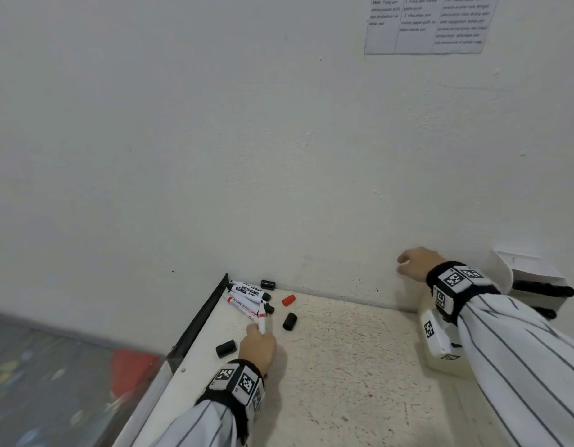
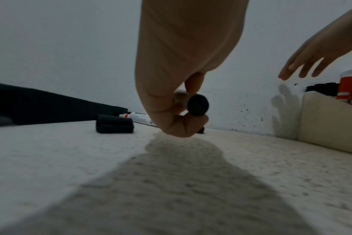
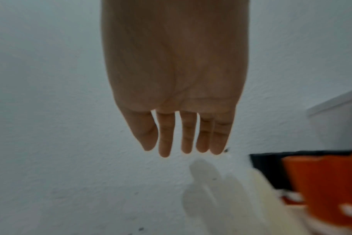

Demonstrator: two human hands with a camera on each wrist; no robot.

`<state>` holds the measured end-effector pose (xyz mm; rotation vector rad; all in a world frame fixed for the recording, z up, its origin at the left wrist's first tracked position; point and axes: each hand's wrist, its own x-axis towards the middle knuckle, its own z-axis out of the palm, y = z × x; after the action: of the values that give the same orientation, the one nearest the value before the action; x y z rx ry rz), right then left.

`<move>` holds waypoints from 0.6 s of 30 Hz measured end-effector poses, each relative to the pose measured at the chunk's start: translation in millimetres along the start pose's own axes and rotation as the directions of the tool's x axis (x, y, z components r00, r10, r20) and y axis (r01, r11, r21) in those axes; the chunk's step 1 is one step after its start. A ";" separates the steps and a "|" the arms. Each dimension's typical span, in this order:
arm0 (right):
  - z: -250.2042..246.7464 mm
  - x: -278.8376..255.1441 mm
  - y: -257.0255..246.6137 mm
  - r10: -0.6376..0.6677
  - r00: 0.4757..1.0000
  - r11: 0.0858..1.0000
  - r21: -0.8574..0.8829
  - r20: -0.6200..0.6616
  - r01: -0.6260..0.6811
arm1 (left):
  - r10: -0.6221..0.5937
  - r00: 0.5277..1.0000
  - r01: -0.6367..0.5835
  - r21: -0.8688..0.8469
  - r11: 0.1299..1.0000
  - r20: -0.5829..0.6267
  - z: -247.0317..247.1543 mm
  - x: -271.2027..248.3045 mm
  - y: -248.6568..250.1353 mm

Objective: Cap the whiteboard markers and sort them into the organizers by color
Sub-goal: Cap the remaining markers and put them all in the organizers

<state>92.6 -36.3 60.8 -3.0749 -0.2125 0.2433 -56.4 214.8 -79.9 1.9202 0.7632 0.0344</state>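
In the head view, the left hand (image 1: 258, 346) is low over the table (image 1: 343, 366) and grips a red marker (image 1: 262, 321) by its lower end; the marker points away from the person, toward the wall. Beyond it lie more markers in a loose pile (image 1: 247, 293) near the table's far left corner, two black ones and one red one as far as I can tell. Loose caps lie around: a black cap (image 1: 226, 348) just left of the hand, a second black cap (image 1: 290, 321) to its right, a red cap (image 1: 288, 300) further back, and one more black cap (image 1: 267, 284) against the wall. The right hand (image 1: 414, 264) is raised near the wall and holds nothing. Under the right wrist stands a cream organizer (image 1: 440, 341), mostly hidden by the striped sleeve (image 1: 521, 366).

In the left wrist view, the fingers (image 2: 193, 82) of the left hand are curled around the marker, whose round dark end (image 2: 198, 105) faces the camera. A black cap (image 2: 115, 125) lies on the table behind, and a red marker (image 2: 135, 116) beyond it. At the right, the cream organizer (image 2: 329, 125) holds dark marker ends and something orange.

In the right wrist view, the right hand (image 3: 175, 95) hangs with straight, relaxed fingers, empty, above the blurred organizer (image 3: 257, 198).
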 end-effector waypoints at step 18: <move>153.3 -2.1 -181.0 -0.385 0.884 0.916 -0.006 0.264 0.401 | 0.055 0.978 -0.051 0.023 0.998 -0.201 -58.2 5.6 -28.3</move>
<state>42.0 148.3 -79.1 -2.9549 -0.8587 0.6225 -86.0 272.6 -77.3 1.9740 0.8488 0.2592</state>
